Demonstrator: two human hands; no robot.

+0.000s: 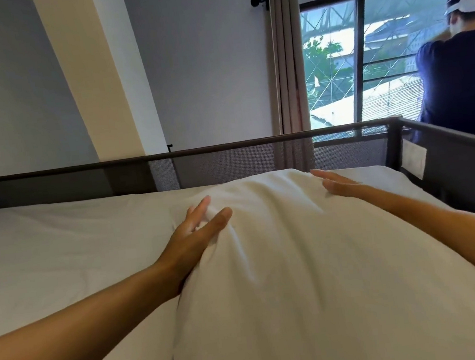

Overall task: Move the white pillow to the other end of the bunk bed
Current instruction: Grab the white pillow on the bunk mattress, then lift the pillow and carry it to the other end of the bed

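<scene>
A large white pillow (299,261) lies lengthwise on the white mattress (60,244) of the upper bunk, filling the right half of the view. My left hand (195,232) is on the pillow's left side, thumb and fingers pinching a fold of its cover. Flat on the pillow's far right edge rests my right hand (337,183), fingers straight and apart, gripping nothing. Both of my forearms stretch forward along the pillow's sides.
A dark mesh guard rail (228,160) runs along the mattress's far side and turns the corner on the right (449,149). Beyond the corner stands a person in a dark shirt (456,81) before a window (365,61) with a beige curtain (286,61).
</scene>
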